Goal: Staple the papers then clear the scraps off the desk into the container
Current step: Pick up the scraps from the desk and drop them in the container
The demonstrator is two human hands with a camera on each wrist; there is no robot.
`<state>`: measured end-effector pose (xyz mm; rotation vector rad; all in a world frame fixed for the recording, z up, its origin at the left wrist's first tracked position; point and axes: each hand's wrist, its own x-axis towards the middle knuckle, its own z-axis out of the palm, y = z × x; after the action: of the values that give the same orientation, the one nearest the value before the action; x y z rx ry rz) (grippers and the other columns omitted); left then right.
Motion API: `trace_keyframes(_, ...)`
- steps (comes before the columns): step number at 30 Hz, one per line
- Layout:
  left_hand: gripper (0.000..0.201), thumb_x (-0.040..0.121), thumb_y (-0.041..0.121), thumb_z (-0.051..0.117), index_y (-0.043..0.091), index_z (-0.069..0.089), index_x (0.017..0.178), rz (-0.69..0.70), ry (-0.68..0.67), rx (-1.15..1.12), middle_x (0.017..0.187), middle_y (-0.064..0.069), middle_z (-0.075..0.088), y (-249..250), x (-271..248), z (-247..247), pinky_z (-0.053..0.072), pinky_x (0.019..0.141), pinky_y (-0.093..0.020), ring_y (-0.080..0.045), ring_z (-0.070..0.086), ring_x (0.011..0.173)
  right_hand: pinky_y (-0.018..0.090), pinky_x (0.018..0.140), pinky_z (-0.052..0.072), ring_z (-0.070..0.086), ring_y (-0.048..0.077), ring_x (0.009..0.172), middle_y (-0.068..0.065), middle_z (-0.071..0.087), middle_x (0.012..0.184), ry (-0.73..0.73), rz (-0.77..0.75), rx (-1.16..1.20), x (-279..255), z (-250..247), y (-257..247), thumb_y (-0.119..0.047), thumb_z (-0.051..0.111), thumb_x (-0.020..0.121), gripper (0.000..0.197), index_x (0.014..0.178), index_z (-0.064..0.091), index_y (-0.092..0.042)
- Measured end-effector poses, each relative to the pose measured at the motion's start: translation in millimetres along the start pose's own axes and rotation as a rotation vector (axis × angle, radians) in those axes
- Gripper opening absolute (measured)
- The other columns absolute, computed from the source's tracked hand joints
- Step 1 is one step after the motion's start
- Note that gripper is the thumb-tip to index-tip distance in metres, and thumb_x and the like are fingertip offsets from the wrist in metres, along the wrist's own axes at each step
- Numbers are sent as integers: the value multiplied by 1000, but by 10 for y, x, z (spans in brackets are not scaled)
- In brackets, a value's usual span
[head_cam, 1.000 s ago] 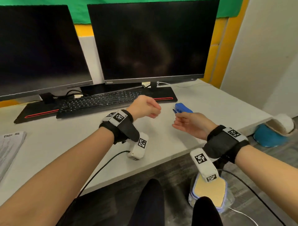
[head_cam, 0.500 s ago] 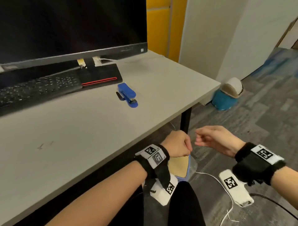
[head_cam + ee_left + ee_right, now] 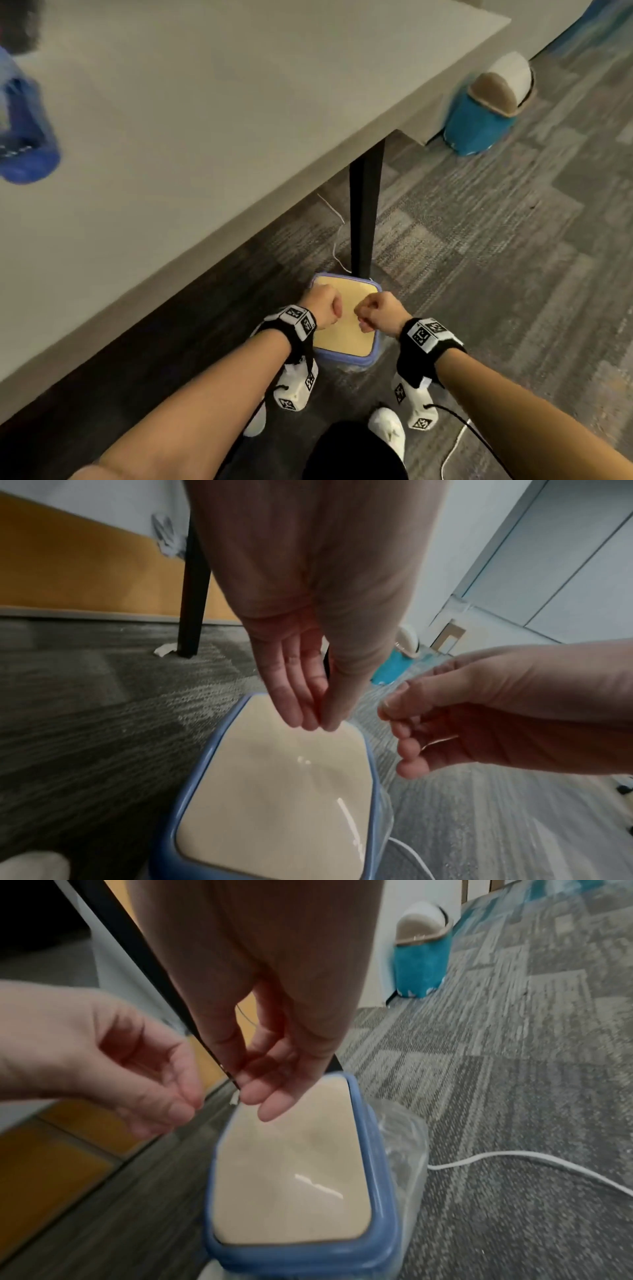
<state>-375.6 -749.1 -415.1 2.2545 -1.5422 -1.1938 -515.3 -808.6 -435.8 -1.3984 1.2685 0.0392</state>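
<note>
Both hands hang over a container [image 3: 346, 337] that stands on the carpet [image 3: 496, 274], below the near edge of the desk [image 3: 239, 120] and just beside the black desk leg [image 3: 364, 212]. The container has a blue rim and a tan lid that sits closed on top. The left hand [image 3: 317, 310] is above the left part of the lid; its fingers [image 3: 294, 691] point down, straight and pressed together with the thumb, and I cannot tell if a scrap is between them. The right hand [image 3: 378, 315] is above the right part, with loosely curled fingers [image 3: 270, 1093], and nothing is visible in it. The two hands are near each other but do not touch. A blue stapler [image 3: 24, 137], blurred, lies at the left edge of the desk. A blue bin [image 3: 483, 116] with a swing lid stands on the floor past the desk's right corner, and a white cable [image 3: 514, 1161] runs across the carpet.
</note>
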Motion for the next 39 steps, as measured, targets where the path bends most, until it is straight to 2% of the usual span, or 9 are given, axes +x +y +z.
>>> trace_keyframes(4,18,79,-1,57,3,73,85,-46,-38,33,100,-14,72,-147,269,328,53,84,-34,-33,66,97,24,57,46,53,12,44,-1,55,48,-2,-1,-160,251,203,245,-9,53,86,24,62,50,-14)
trace_keyframes(8,22,84,5,52,6,72,93,-96,-44,136,105,-15,70,-253,439,584,53,88,-38,-33,64,101,28,62,35,61,31,81,18,66,80,46,-17,-266,414,407,457,-21,52,90,24,69,51,-10)
trace_keyframes(11,24,88,8,50,7,69,103,-106,-60,254,112,-18,66,-310,534,704,52,88,-40,-37,62,107,26,66,31,62,33,94,17,69,98,63,-73,-344,463,490,535,-13,48,88,18,82,64,-7)
trace_keyframes(17,26,92,12,51,13,67,112,-36,-57,367,121,-14,62,-380,579,756,48,91,-39,-36,60,110,31,81,45,63,30,99,9,70,109,54,-179,-505,515,511,647,-10,44,90,36,113,68,-25)
trace_keyframes(23,35,89,2,51,16,69,116,-4,-58,341,121,-10,67,-401,569,702,49,94,-36,-30,62,111,35,79,50,63,33,96,10,70,105,93,-138,-576,573,490,651,-7,46,83,33,104,69,-19)
trace_keyframes(28,27,86,-3,51,8,69,102,-10,-59,334,111,-13,68,-381,551,664,53,87,-40,-34,63,103,36,77,48,62,32,94,10,67,105,96,-148,-566,585,520,641,-5,48,82,22,98,61,-14)
trace_keyframes(31,24,87,-1,51,9,69,100,1,-70,377,107,-14,69,-386,536,646,53,83,-41,-35,64,102,34,78,47,62,32,98,10,67,110,80,-137,-587,607,522,657,-6,45,85,28,105,64,-15)
trace_keyframes(35,35,90,3,50,18,66,118,-6,-131,434,123,-11,63,-379,493,560,51,94,-42,-34,58,116,34,90,49,61,30,108,7,63,123,17,-140,-591,565,487,645,-6,48,85,42,122,60,-20)
trace_keyframes(39,27,84,7,56,20,72,101,-27,-142,436,118,-4,66,-254,370,299,52,93,-36,-30,60,112,31,88,47,60,30,110,10,65,120,28,-112,-530,402,338,415,-10,46,89,32,116,64,-13)
